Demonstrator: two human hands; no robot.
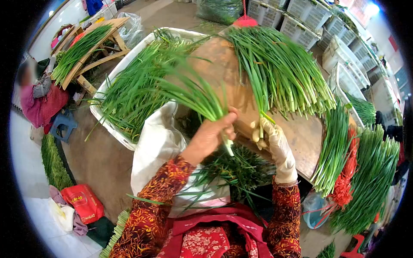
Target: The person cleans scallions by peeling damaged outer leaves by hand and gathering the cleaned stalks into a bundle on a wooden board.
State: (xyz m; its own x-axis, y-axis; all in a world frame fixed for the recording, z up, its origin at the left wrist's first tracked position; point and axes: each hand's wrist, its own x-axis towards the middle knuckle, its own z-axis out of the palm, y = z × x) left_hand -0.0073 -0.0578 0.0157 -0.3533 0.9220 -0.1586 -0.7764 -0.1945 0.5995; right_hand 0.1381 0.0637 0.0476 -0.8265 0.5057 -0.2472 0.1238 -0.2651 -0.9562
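Observation:
My bare left hand (pixel 214 134) is closed around a bunch of green stalks (pixel 189 92), their pale ends poking out below the fist and the leaves blurred toward the upper left. A pale glove covers my right hand (pixel 267 134), whose fingers pinch a few long green stalks (pixel 257 81) and a yellowish leaf (pixel 268 117). Both hands are over the near edge of a wooden board (pixel 297 133). On the board's far side lies a large pile of green stalks (pixel 288 69). Dark green trimmings (pixel 241 170) lie below my hands.
A white crate (pixel 116 139) of loose greens stands at the left, beside a white sack (pixel 150 146). Bundles (pixel 365 172) and red ties (pixel 343 189) lie at the right. Stacked crates (pixel 301 30) stand behind. A co-worker (pixel 41 101) sits at another board, far left.

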